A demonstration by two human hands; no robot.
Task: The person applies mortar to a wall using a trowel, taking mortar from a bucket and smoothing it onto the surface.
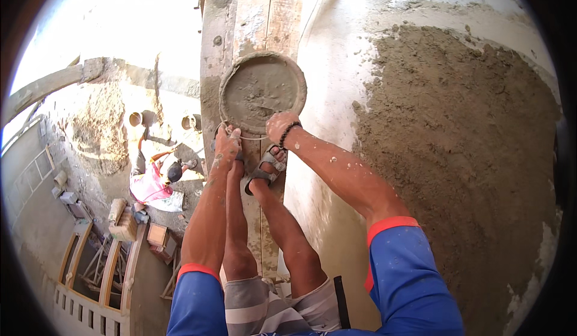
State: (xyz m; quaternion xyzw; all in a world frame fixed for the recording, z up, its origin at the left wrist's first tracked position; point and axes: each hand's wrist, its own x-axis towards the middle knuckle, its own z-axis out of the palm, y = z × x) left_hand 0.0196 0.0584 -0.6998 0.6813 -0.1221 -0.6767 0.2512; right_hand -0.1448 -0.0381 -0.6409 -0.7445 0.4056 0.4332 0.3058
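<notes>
A round bucket [303, 86] of wet grey mortar [261, 86] stands on the wooden planks in front of my feet. My left hand [228, 140] is closed at its near left edge, gripping the thin wire handle [255, 138]. At the near right rim, my right hand [281, 126] forms a fist around what looks like a trowel; its handle is hidden in my fingers. A dark strip of the trowel blade [259, 107] shows in the mortar, the rest sunk in it.
Long mortar-stained planks [252, 14] carry my sandalled feet [268, 166]. To the right rises a wall with a broad patch of fresh mortar [457, 155]. Far below on the left, a person in pink [150, 183] crouches near buckets [191, 122] and a sand heap [102, 131].
</notes>
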